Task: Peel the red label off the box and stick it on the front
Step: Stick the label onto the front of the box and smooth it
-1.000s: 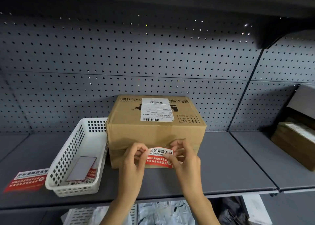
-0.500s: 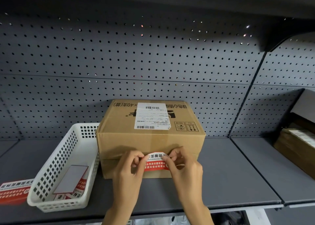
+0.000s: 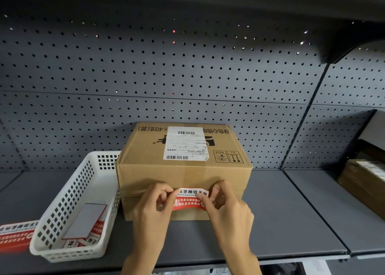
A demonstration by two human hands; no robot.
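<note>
Left hand (image 3: 155, 208) and right hand (image 3: 226, 207) pinch the red label (image 3: 190, 198) against the cardboard box (image 3: 181, 177) front, near the shelf (image 3: 291, 212) front edge.

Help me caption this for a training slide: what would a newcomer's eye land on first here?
The cardboard box at the middle of the grey shelf, where the left hand and right hand pinch the two ends of a red label against its front face. Next, the white shipping label on the box top, and the white basket to the box's left, holding more labels.
</note>
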